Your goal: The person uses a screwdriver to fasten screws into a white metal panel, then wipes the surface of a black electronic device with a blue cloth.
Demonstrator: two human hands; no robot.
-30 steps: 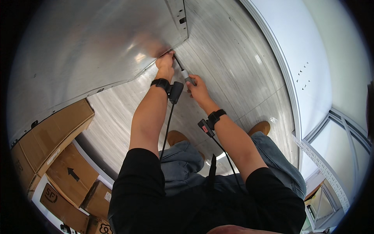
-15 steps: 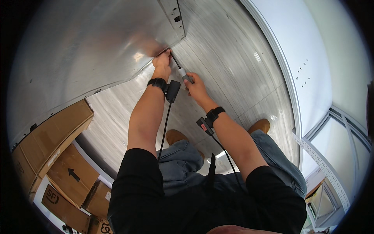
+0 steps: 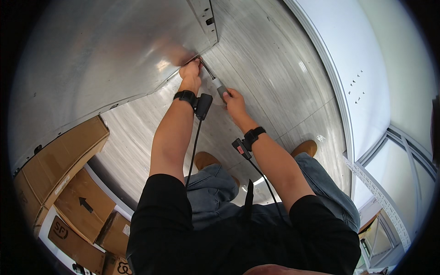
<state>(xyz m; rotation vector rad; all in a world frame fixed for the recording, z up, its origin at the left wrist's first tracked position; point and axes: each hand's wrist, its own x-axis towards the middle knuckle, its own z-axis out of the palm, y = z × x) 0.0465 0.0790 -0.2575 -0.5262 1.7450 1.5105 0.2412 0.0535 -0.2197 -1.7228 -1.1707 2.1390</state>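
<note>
A large shiny metal panel [image 3: 114,50] fills the upper left, with a flanged edge along its lower side. At its corner my left hand [image 3: 190,69] is closed, fingertips pressed together against the edge beside the tip of a screwdriver. What those fingertips pinch, if anything, is too small to make out. My right hand [image 3: 234,101] is wrapped round the grey handle of the screwdriver [image 3: 219,85], whose dark shaft slants up and left to the panel's corner. Each wrist carries a black strap with a small black device and a cable.
Cardboard boxes [image 3: 85,201] are stacked at the lower left, one beneath the panel's near edge. Several small screws [image 3: 355,87] lie on a white surface [image 3: 366,55] at the right. A perforated metal strip [image 3: 382,192] and frame stand at the lower right. Pale wood-look floor [image 3: 275,68] lies between.
My right hand has shifted slightly right and down along the screwdriver handle, and its grip has turned a little. The left hand stays at the panel's corner.
</note>
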